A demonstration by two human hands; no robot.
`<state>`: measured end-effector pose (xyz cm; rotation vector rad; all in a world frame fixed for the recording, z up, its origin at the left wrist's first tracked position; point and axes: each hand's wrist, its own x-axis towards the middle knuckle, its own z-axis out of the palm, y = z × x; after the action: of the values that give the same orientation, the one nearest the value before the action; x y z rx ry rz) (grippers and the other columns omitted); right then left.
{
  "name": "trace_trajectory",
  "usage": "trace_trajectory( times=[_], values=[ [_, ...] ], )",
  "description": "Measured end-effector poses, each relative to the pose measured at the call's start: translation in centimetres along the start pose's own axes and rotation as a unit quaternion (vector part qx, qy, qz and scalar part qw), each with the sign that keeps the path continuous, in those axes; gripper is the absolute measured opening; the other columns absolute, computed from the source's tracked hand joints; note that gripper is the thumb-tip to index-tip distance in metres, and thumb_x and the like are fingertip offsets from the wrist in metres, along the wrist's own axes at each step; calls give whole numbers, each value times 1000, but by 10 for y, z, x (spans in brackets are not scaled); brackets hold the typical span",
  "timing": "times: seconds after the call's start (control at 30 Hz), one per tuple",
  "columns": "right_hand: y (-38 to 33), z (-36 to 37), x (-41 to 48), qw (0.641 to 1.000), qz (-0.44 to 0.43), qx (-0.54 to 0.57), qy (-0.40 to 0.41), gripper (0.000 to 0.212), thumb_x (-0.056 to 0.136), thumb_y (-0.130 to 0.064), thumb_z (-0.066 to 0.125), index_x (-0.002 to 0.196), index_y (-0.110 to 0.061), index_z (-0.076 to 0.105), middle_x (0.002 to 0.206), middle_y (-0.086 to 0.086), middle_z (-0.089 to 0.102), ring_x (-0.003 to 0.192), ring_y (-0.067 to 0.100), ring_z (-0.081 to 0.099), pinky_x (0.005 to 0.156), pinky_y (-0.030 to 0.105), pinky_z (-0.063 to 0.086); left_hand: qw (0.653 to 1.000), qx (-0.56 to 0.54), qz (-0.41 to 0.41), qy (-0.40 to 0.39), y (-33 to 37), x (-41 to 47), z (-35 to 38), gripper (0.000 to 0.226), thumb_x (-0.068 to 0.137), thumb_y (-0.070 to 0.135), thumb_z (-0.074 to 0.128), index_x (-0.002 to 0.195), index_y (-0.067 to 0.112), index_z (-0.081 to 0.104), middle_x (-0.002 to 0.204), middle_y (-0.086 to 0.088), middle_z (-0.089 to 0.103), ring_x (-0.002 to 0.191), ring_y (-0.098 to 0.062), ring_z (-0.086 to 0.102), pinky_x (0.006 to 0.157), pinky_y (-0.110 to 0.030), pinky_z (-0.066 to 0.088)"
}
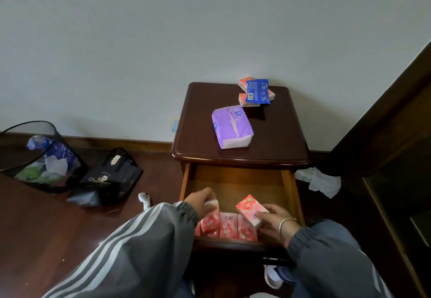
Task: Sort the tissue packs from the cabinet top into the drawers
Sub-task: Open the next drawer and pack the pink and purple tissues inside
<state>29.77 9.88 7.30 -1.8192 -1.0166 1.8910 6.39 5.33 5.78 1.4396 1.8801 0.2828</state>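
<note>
Down in the open drawer (235, 181), a row of pink tissue packs (227, 227) stands along the front wall. Near the row's left end the left hand (201, 202) curls its fingers over the top of an upright pink pack (211, 222) and pinches it. The right hand (272, 222) grasps a tilted pink pack (250, 208) above the row's right end. On the cabinet top (279, 139) lie a purple pack (232, 126) and, near the wall, a blue pack (257, 91) resting on more small pink packs (243, 100).
</note>
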Motion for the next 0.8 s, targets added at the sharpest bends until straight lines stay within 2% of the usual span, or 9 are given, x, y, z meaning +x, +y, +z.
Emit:
trace_trajectory(
  times=[0.07, 0.13, 0.23, 0.33, 0.4, 0.47, 0.57, 0.7, 0.8],
  values=[
    [5, -2, 1, 1000, 4, 15, -2, 21, 83, 5, 61, 98, -10, 55, 91, 10, 60, 77, 23, 61, 43, 25, 52, 989, 140, -9, -42, 3, 13, 6, 33, 91, 36, 53, 121, 22, 55, 123, -3, 58, 111, -22, 56, 91, -34, 46],
    [11, -2, 3, 1000, 7, 27, -3, 23, 82, 7, 62, 93, -11, 55, 94, 10, 60, 77, 23, 61, 44, 26, 52, 963, 263, -10, -64, 1, 20, 14, 40, 94, 42, 47, 130, 27, 52, 136, -2, 47, 124, -23, 44, 102, -40, 37],
    [19, 4, 5, 1000, 8, 14, -5, 26, 80, 8, 61, 98, -10, 55, 94, 9, 60, 77, 22, 61, 48, 29, 54, 938, 333, 0, -101, -7, 18, 27, 42, 97, 41, 38, 138, 31, 43, 143, -3, 40, 130, -25, 38, 106, -44, 32],
    [21, 15, 6, 1000, 2, -26, -9, 29, 80, 6, 62, 105, -7, 55, 94, 10, 62, 79, 25, 63, 59, 35, 57, 937, 330, -5, -118, -18, 9, 30, 45, 100, 41, 28, 144, 35, 31, 142, -3, 44, 128, -26, 43, 105, -44, 30],
    [18, 23, 6, 998, -13, -55, -15, 36, 79, 3, 66, 112, -4, 54, 97, 9, 60, 91, 30, 63, 73, 43, 57, 940, 324, 0, -106, -22, 4, 29, 46, 99, 42, 29, 144, 31, 31, 141, -3, 45, 128, -25, 44, 105, -42, 30],
    [12, 28, 6, 993, -41, -114, -7, 43, 77, 0, 71, 114, -4, 51, 104, 9, 56, 101, 30, 60, 84, 40, 53, 948, 306, 3, -84, -23, 1, 29, 46, 98, 42, 35, 140, 24, 34, 140, -2, 48, 127, -24, 46, 105, -39, 30],
    [-6, 26, 9, 975, -105, -194, 4, 36, 77, 0, 69, 110, -4, 58, 108, 12, 59, 99, 24, 58, 86, 33, 50, 958, 281, 5, -57, -27, 0, 30, 43, 96, 43, 42, 132, 18, 41, 134, -3, 52, 123, -24, 48, 104, -36, 31],
    [-33, 25, 17, 911, -174, -366, -71, 33, 84, -2, 59, 116, -13, 64, 123, 1, 60, 113, 16, 55, 88, 19, 44, 958, 283, 19, -42, -32, -1, 32, 44, 96, 44, 40, 131, 19, 46, 133, -2, 50, 122, -23, 48, 106, -35, 31],
    [-35, 37, 29, 860, -170, -462, -133, 40, 86, -10, 62, 125, -18, 59, 131, 1, 56, 120, 15, 52, 97, 21, 41, 957, 286, 27, -34, -35, -1, 34, 46, 96, 45, 37, 136, 22, 44, 134, -3, 51, 123, -24, 47, 106, -35, 30]
  ],
)
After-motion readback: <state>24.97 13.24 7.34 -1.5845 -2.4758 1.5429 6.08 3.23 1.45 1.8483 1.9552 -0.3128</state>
